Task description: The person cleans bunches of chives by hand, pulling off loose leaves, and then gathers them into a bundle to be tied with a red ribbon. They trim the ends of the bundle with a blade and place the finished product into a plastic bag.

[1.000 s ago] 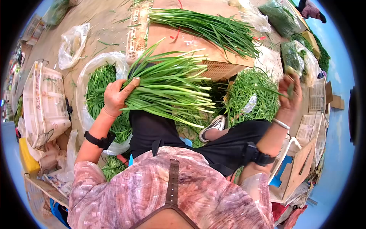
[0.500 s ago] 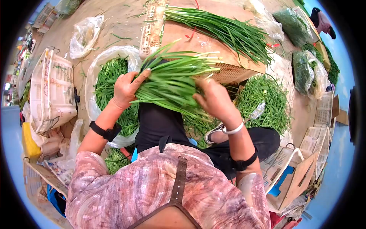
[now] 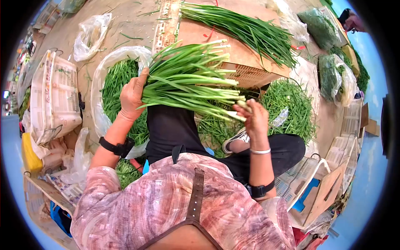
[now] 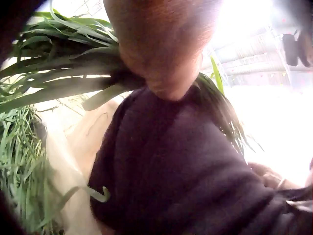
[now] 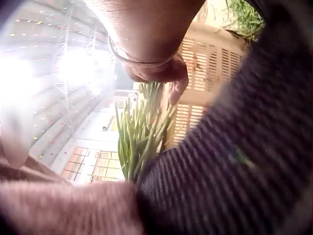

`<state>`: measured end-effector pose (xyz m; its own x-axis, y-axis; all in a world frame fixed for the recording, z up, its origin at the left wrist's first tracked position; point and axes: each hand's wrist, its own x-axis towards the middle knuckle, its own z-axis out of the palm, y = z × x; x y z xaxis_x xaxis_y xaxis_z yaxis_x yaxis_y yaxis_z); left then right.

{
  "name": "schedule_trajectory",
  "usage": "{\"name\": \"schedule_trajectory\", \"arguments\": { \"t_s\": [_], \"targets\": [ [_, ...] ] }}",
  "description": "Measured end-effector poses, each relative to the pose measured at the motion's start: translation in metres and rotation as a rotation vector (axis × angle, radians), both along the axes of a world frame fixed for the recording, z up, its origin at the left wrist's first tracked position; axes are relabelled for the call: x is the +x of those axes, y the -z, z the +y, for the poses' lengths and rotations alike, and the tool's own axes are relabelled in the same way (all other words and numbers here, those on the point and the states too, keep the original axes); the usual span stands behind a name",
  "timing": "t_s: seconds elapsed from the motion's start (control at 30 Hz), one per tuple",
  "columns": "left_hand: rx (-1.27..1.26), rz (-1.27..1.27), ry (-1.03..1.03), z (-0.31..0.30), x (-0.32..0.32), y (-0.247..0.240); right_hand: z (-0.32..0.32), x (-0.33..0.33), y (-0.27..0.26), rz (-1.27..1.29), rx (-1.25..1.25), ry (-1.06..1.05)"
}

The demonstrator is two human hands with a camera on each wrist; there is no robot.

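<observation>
A thick bunch of garlic chives (image 3: 189,83) lies sideways above the lap, pale stem ends to the right. My left hand (image 3: 132,98) grips it around the leafy part, thumb on top. The leaves fan out past this hand in the left wrist view, where the hand (image 4: 164,54) hides part of the bunch. At the lower stem ends, my right hand (image 3: 256,121) has curled fingers and pinches at the pale tips. In the right wrist view the stems (image 5: 139,132) stand close to the right hand (image 5: 161,71), its fingertips partly hidden.
Another bunch (image 3: 246,31) lies on a cardboard-topped crate (image 3: 250,75) ahead. A plastic-lined container of greens (image 3: 121,83) stands left, and a heap of loose leaves (image 3: 291,106) lies right. Crates (image 3: 56,98) and bagged greens (image 3: 333,77) are at the sides.
My right hand has come in from the far right, swept across the stems, and is now at their lower ends. The left hand keeps its grip on the bunch.
</observation>
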<state>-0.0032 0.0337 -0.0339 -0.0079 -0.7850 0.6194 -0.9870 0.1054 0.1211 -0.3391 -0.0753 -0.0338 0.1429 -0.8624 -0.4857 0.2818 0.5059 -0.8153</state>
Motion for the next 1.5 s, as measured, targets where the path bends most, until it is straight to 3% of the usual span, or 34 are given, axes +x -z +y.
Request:
{"name": "schedule_trajectory", "arguments": {
  "t_s": [0.03, 0.1, 0.17, 0.23, 0.33, 0.37, 0.43, 0.5, 0.57, 0.6, 0.63, 0.73, 0.77, 0.83, 0.9, 1.0, 1.1, 1.17, 1.23, 1.3, 1.33, 1.37, 1.43, 1.47, 1.5],
  "targets": [
    [-0.008, 0.028, -0.015, 0.001, -0.001, 0.001, 0.007, 0.006, 0.003, -0.033, 0.066, 0.010],
    [-0.018, 0.059, -0.025, -0.002, -0.004, 0.000, 0.011, 0.011, 0.000, -0.254, 0.271, -0.205],
    [-0.069, 0.042, 0.016, -0.003, -0.007, -0.004, 0.011, 0.015, -0.004, -0.307, 0.152, -0.514],
    [-0.039, 0.027, 0.008, -0.001, -0.003, -0.002, 0.007, 0.018, -0.011, -0.285, 0.095, -0.603],
    [0.007, 0.003, -0.008, -0.001, 0.000, -0.005, 0.004, 0.016, -0.038, 0.047, -0.130, -0.870],
    [0.029, -0.003, -0.012, 0.000, 0.000, -0.006, 0.006, 0.013, -0.022, 0.195, -0.454, -0.939],
    [0.020, -0.005, 0.004, 0.001, 0.001, -0.005, 0.013, 0.016, -0.038, 0.809, -0.963, -1.002],
    [0.022, -0.030, -0.002, 0.000, 0.004, 0.000, 0.014, 0.022, -0.037, 0.685, -0.887, -0.960],
    [0.032, -0.024, -0.010, -0.001, 0.001, -0.001, 0.016, 0.030, -0.025, 0.274, -0.400, -0.742],
    [0.025, -0.019, -0.008, -0.001, 0.002, 0.002, 0.014, 0.030, -0.002, 0.361, -0.525, -0.742],
    [0.018, -0.015, -0.008, -0.002, 0.003, 0.003, 0.017, 0.032, 0.001, 0.438, -0.432, -0.714],
    [0.007, -0.009, 0.017, -0.002, 0.003, 0.000, 0.028, 0.033, 0.009, 0.226, -0.432, -0.489],
    [-0.005, 0.006, 0.049, -0.002, 0.002, -0.001, 0.026, 0.030, 0.007, 0.269, -0.449, -0.521],
    [-0.017, 0.011, 0.049, -0.002, 0.001, -0.001, 0.026, 0.024, 0.007, 0.363, -0.543, -0.343],
    [0.003, 0.003, -0.002, -0.001, 0.004, 0.007, 0.017, 0.001, 0.006, 0.663, -0.782, -0.297],
    [0.005, 0.033, 0.024, 0.002, 0.005, 0.004, 0.002, -0.044, 0.005, 0.381, -0.516, -0.048],
    [-0.015, 0.042, 0.044, 0.003, 0.010, 0.007, -0.037, -0.123, 0.016, 0.554, -0.473, 0.033],
    [-0.012, 0.023, 0.053, 0.005, 0.011, 0.006, -0.046, -0.137, -0.005, 1.909, -0.458, -0.562],
    [-0.002, -0.001, 0.059, 0.003, 0.011, 0.003, -0.063, -0.116, -0.008, 1.581, -0.981, -0.453],
    [-0.033, -0.073, 0.109, 0.000, 0.011, 0.000, -0.065, -0.038, -0.047, 0.810, -0.697, -0.459],
    [-0.046, -0.078, 0.119, -0.002, 0.009, -0.002, -0.068, -0.007, -0.056, 0.555, -0.678, -0.449],
    [-0.050, -0.081, 0.127, -0.003, 0.007, -0.003, -0.074, 0.020, -0.049, 0.465, -0.671, -0.420],
    [-0.040, -0.101, 0.109, -0.004, 0.005, -0.004, -0.067, 0.067, -0.040, 0.138, -0.361, -0.340],
    [-0.050, -0.107, 0.111, -0.006, 0.006, -0.005, -0.045, 0.080, -0.047, 0.192, -0.480, -0.320],
    [-0.078, 0.021, 0.090, -0.006, 0.006, -0.003, -0.023, 0.079, -0.054, 0.574, -0.842, -0.301]
  ]
}}
